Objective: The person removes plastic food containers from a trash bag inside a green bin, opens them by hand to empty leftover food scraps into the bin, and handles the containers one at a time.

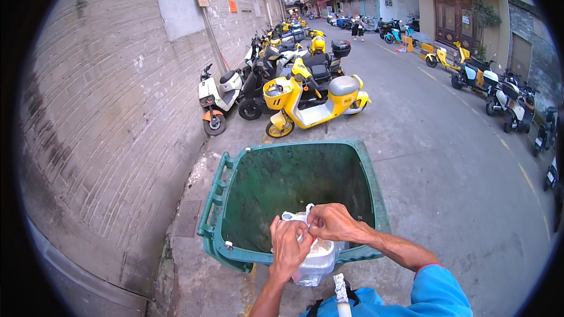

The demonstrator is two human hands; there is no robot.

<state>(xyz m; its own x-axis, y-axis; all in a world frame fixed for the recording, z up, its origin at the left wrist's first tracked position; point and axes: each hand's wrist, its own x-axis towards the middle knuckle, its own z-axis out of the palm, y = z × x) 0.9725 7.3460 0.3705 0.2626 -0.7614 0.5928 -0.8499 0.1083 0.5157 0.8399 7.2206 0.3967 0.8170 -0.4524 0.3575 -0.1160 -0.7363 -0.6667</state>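
a thin, crinkled, see-through bag (320, 265) is over the near side of a boxy, scuffed green bin (294, 179), its gathered top pinched by your left hand (290, 246), upright with curled fingers, and your right hand (335, 222), angled in from the side.

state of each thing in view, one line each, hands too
bin, open
bag, filled, held up at the bin's near rim; knot unclear
left hand, pinching bag's top
right hand, pinching bag's top
nearest yellow scooter, parked upright
brown doors, shut
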